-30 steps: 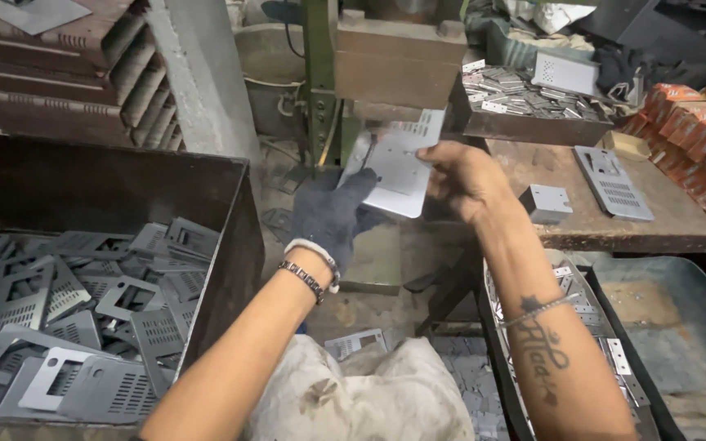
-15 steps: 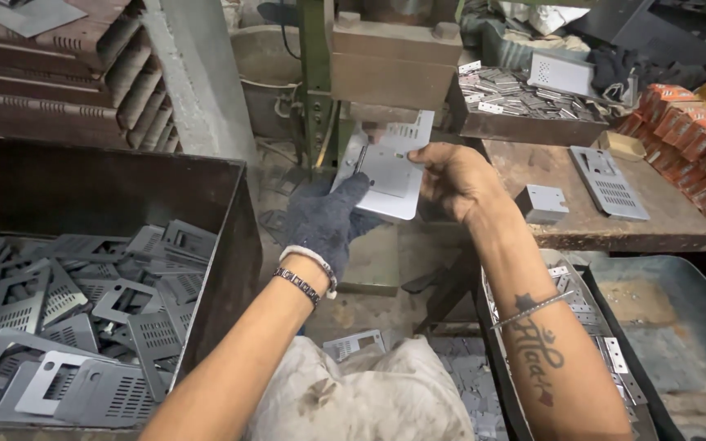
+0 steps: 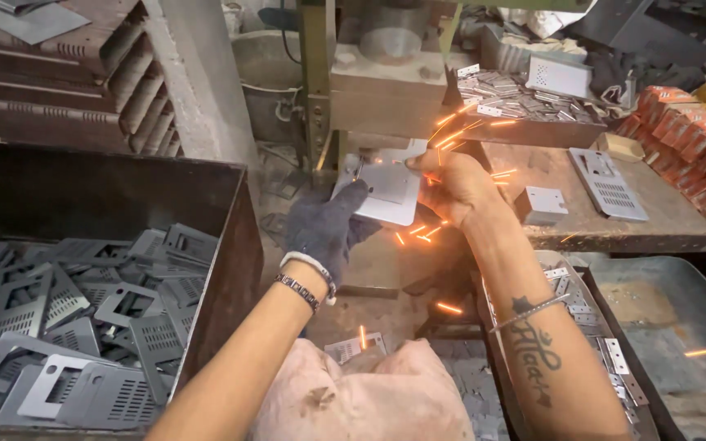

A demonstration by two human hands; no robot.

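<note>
Metal plate sits clamped between our gloved left hand and bare right hand, both grips closed on it under the press; sparks fly, so welding looks underway, with many plates left in the bin.

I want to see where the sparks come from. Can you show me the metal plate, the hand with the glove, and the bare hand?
metal plate point(image 3: 392, 189), head view, its flat middle.
gloved left hand point(image 3: 326, 224), head view, back of the glove.
bare right hand point(image 3: 458, 189), head view, back of the hand.
</note>
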